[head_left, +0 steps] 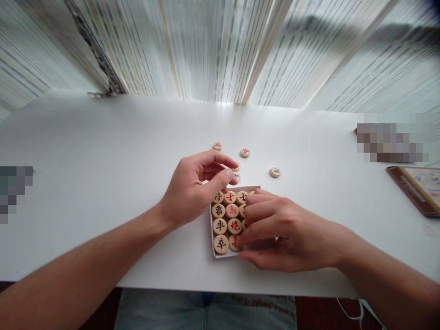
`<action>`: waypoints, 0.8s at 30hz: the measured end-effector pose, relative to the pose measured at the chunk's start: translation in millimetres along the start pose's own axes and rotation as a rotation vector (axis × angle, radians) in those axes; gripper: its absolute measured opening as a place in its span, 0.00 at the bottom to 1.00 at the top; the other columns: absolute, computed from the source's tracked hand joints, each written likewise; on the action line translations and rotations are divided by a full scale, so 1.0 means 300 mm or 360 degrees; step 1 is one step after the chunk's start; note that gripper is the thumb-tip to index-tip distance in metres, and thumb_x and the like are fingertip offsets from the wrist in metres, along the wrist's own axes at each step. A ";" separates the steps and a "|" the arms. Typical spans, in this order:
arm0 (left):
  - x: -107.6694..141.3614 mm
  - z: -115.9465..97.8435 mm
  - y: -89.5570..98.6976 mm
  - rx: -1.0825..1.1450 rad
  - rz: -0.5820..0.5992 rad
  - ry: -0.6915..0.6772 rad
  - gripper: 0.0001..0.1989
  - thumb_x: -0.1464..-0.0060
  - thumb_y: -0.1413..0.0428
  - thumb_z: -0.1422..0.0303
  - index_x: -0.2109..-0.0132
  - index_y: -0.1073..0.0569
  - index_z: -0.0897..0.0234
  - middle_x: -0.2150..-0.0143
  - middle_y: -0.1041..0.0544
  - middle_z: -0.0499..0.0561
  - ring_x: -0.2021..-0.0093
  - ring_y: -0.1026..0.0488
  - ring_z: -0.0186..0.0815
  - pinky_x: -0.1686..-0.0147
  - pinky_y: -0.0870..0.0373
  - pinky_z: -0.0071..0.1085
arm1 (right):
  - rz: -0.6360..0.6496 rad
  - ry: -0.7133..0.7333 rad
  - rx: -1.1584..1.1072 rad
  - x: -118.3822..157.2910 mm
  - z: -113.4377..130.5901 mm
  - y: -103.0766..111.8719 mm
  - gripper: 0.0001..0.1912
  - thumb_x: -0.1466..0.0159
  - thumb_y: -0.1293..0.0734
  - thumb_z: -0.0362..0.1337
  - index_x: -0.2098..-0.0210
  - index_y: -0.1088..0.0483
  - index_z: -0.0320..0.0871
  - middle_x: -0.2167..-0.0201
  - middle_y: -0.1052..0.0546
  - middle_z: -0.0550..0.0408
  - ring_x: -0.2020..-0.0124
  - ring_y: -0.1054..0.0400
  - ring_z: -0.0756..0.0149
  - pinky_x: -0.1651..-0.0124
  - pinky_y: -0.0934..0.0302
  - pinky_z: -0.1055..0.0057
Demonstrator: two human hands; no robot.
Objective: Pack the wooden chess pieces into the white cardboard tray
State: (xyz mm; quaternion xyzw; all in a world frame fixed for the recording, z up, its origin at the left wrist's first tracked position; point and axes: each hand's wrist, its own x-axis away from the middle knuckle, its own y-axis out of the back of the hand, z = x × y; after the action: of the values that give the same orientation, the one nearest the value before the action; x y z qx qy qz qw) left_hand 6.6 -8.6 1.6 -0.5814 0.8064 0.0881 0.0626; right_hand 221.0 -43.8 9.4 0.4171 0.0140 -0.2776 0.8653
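Note:
A shallow, light-coloured box (pixel 213 245) holds round wooden Chinese chess pieces in rows, marked in black or red. My right hand (pixel 285 233) lies over the box's right side. Its index finger and thumb close around the edge of a red-marked Chinese chess piece (pixel 234 243) in the front row; the hand hides the pieces to the right. My left hand (pixel 201 185) hovers over the far left corner, thumb and index finger curved and apart. Close by its fingertips are a black-marked piece (pixel 236 177) and a partly hidden one behind it.
Beyond the box, two red-marked pieces (pixel 245 152) and a black-marked piece (pixel 275 172) lie loose on the white table (pixel 137 137). A brown-edged printed box or board (pixel 417 190) is at the right. A striped curtain (pixel 206 50) hangs along the far edge.

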 end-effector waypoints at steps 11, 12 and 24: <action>-0.016 -0.009 0.019 -0.0052 -0.0157 -0.0068 0.03 0.40 0.38 0.73 0.59 0.20 0.68 0.68 0.17 0.50 0.65 0.16 0.36 0.68 0.20 0.27 | -0.0182 0.0011 -0.0055 -0.008 0.000 -0.007 0.10 0.32 0.31 0.30 0.70 0.21 0.40 0.78 0.27 0.57 0.72 0.38 0.67 0.58 0.40 0.65; -0.020 -0.007 0.024 -0.0078 -0.0176 -0.0068 0.03 0.40 0.38 0.73 0.59 0.20 0.68 0.68 0.17 0.50 0.65 0.16 0.36 0.67 0.19 0.28 | -0.0235 0.0003 -0.0049 -0.009 -0.002 -0.006 0.11 0.32 0.32 0.30 0.71 0.22 0.40 0.79 0.28 0.58 0.74 0.39 0.68 0.61 0.41 0.66; -0.072 0.070 0.107 -0.0627 -0.0284 -0.0039 0.07 0.39 0.38 0.66 0.58 0.17 0.65 0.60 0.13 0.55 0.60 0.17 0.40 0.60 0.21 0.34 | -0.1068 -0.0591 0.0381 0.007 -0.116 0.021 0.18 0.28 0.31 0.36 0.75 0.27 0.42 0.79 0.27 0.58 0.77 0.37 0.71 0.72 0.45 0.71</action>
State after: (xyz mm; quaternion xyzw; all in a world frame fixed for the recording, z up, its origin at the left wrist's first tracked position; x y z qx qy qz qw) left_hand -17.0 26.0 -12.2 -0.6504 0.7181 0.2452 -0.0349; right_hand 233.1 -16.2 -9.3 0.4299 -0.0397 -0.6152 0.6597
